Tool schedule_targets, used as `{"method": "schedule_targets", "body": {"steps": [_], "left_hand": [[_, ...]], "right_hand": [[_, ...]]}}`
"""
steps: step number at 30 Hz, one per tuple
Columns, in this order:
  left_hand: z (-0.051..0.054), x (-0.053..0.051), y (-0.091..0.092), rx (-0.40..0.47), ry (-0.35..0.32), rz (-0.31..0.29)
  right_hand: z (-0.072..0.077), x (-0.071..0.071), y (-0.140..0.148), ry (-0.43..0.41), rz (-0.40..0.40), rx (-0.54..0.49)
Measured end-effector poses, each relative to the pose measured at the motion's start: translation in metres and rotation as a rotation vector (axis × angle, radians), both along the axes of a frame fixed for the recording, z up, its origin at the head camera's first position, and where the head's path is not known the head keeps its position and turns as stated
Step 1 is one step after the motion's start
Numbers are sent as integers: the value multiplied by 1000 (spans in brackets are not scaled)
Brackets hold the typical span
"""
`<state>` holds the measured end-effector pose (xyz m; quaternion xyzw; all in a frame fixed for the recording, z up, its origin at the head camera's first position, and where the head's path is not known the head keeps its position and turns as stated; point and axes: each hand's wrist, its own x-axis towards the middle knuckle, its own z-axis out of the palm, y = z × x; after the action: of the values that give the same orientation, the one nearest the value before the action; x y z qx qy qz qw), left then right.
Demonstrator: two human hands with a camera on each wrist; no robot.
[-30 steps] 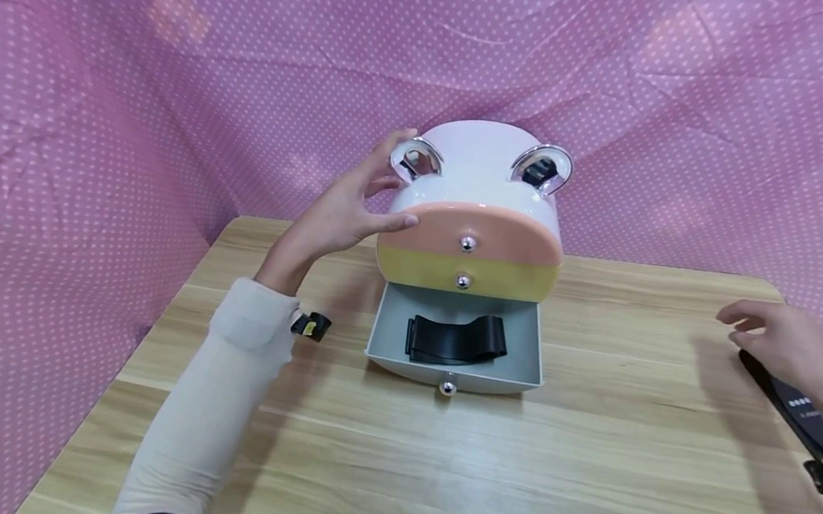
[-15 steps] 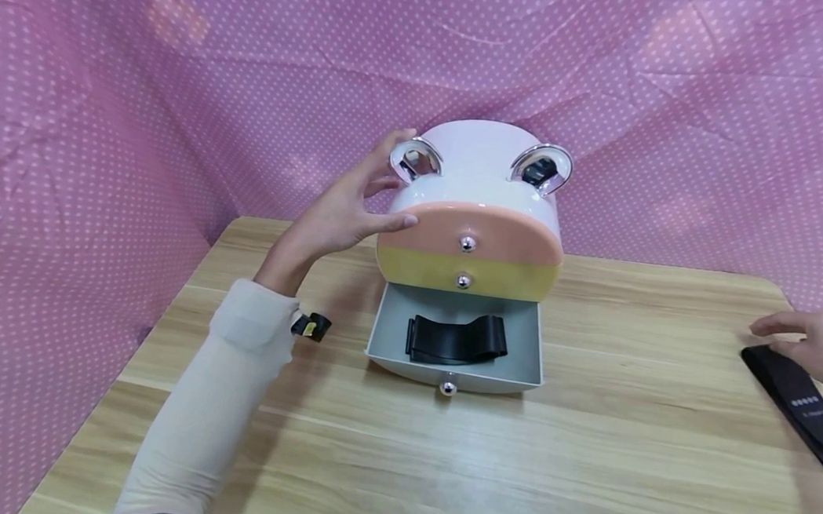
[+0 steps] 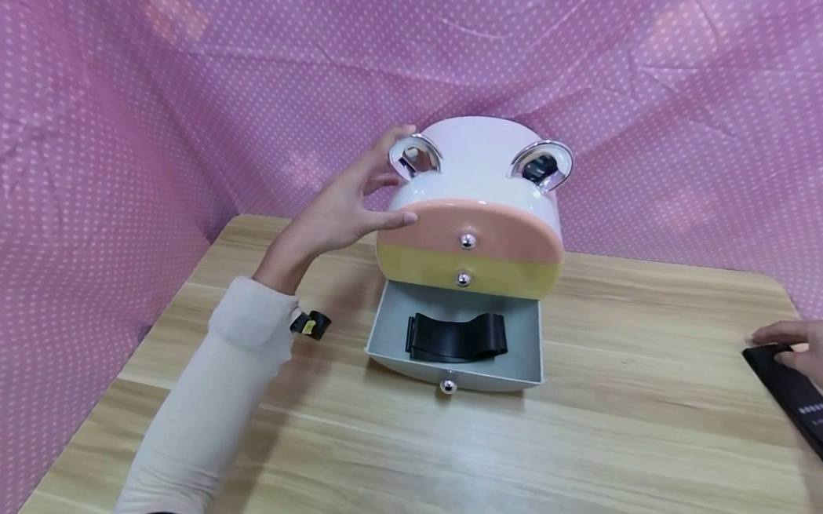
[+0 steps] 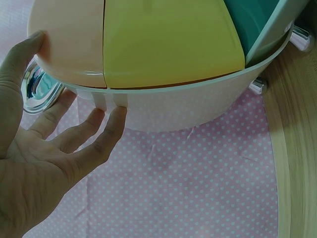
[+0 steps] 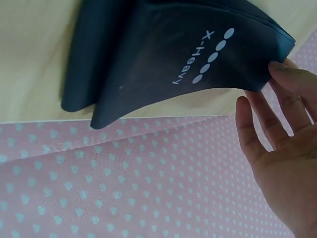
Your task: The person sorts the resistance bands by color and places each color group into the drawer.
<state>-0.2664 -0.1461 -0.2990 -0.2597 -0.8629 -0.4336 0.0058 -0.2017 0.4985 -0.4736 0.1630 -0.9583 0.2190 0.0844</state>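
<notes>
A small white drawer cabinet [image 3: 488,155] stands at the back middle, with a peach top drawer [image 3: 505,231] and a yellow middle drawer [image 3: 411,266] closed. Its grey-green bottom drawer [image 3: 378,337] is pulled out, and a folded black band [image 3: 456,338] lies inside. My left hand [image 3: 344,210] holds the cabinet's left side, thumb on the peach front and fingertips against the white shell. At the right, my right hand [image 5: 287,109] pinches the far end of a flat black resistance band [image 5: 163,64] printed "X-Heavy", thumb on its top face and fingers beneath.
Two chrome-rimmed mirror ears [image 3: 543,169] stick up from the cabinet. All stands on a wood-grain table [image 3: 618,458], with pink dotted cloth [image 3: 647,106] hanging behind and at the sides. A black strap piece [image 3: 311,325] shows by my left wrist.
My right hand has moved right and down onto the end of the resistance band, and now has hold of it. My left hand and the cabinet keep their places.
</notes>
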Motion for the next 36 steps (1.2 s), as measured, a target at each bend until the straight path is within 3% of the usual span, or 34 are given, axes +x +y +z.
{"method": "schedule_targets", "body": {"steps": [7, 11, 15, 21, 36], "left_hand": [[0, 0, 0, 2, 7, -6], [0, -1, 0, -7, 8, -3], [0, -1, 0, -15, 8, 4], [-1, -1, -1, -20, 13, 6], [-1, 0, 0, -22, 17, 7]], "right_hand": [[3, 3, -4, 52, -43, 118], [6, 3, -9, 17, -65, 188], [11, 4, -13, -31, -69, 212], [16, 7, -24, -26, -30, 216], [74, 19, -81, 3, 49, 255]]}}
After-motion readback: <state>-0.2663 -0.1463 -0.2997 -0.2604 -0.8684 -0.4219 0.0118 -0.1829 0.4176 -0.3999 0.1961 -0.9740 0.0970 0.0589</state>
